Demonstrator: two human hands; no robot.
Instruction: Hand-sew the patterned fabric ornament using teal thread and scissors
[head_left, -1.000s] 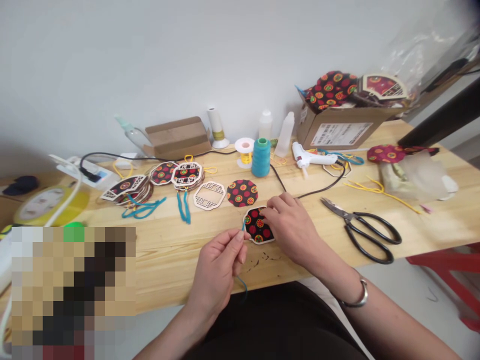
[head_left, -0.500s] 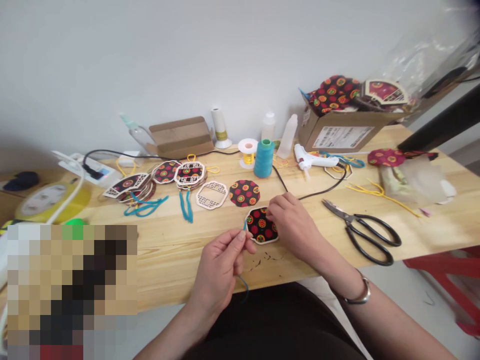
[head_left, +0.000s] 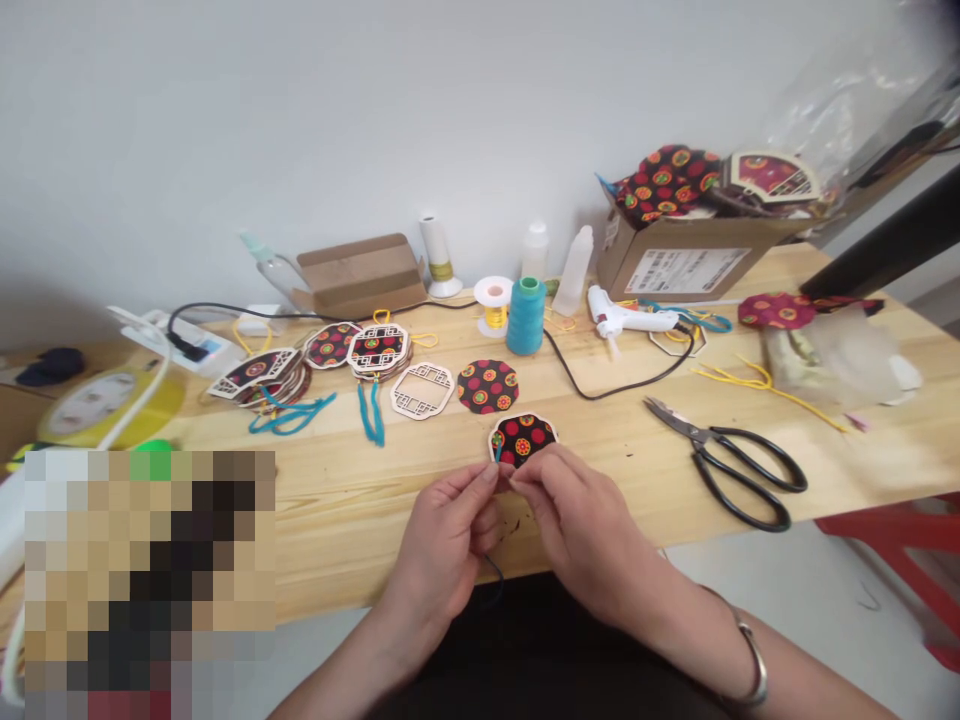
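A black fabric-covered wooden ornament (head_left: pixel 525 438) with red and orange flower dots lies just beyond my hands, its lower part hidden by my fingers. My left hand (head_left: pixel 448 530) pinches a teal cord (head_left: pixel 498 448) between thumb and forefinger at the ornament's lower left; the cord's loose end hangs below this hand. My right hand (head_left: pixel 581 520) is closed in a pinch right beside the left thumb, against the ornament's lower edge. What sits between its fingertips is too small to make out. Behind the ornament are a round patterned fabric piece (head_left: pixel 488 387) and a cut-out wooden lattice frame (head_left: pixel 421 391).
Black-handled scissors (head_left: pixel 727 460) lie to the right. A white glue gun (head_left: pixel 626 315), a teal thread spool (head_left: pixel 526 317) and a yellow cord reel (head_left: pixel 493 306) stand behind. Finished ornaments (head_left: pixel 380 348) are at left. A cardboard box (head_left: pixel 682 262) of fabric occupies the back right.
My right hand has come off the ornament's upper right side and moved down and left to meet my left fingertips. My left hand stays pinched on the cord.
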